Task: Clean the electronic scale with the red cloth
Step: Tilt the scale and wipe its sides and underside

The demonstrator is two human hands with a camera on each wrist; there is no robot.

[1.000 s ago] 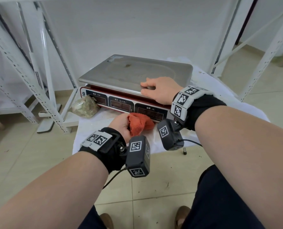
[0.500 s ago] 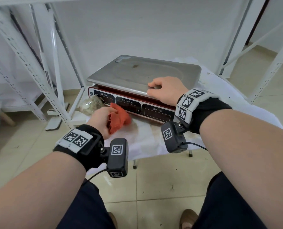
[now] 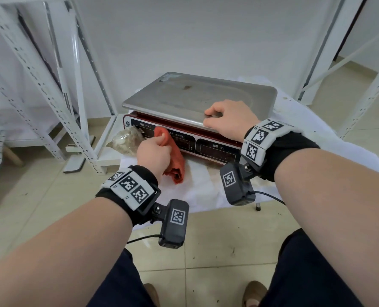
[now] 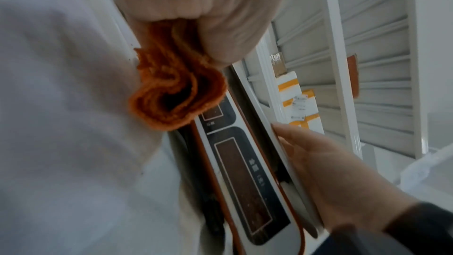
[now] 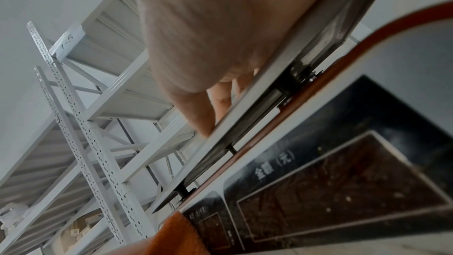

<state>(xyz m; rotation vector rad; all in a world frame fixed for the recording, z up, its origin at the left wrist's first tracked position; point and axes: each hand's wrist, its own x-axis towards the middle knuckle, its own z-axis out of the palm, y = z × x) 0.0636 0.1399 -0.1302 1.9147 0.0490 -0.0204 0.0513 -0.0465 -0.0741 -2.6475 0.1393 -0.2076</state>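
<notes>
Since a second ago the left hand [image 3: 154, 155] has carried the crumpled red terry cloth [image 3: 173, 156] leftward along the front of the red-and-white electronic scale with the steel weighing pan [image 3: 197, 100], from below the right display toward the left one. Its fingers are clenched round the upper end of the cloth, which hangs down against the dark display panel [image 3: 215, 149], its lower end near the white sheet over the small table [image 3: 206, 187]. In the left wrist view the loose folds bulge out below the fist, touching the panel.

Meanwhile the right hand [image 3: 230, 120] has stayed on the pan's front right corner, fingers loosely bent over the steel and thumb at its front rim, steadying rather than grasping.

Running left to right, the panel's long axis lies parallel to the table's front edge, so further wiping probably follows that line. Just beyond the cloth, at the scale's front left corner, sits a crumpled clear plastic bag [image 3: 126, 142].
</notes>
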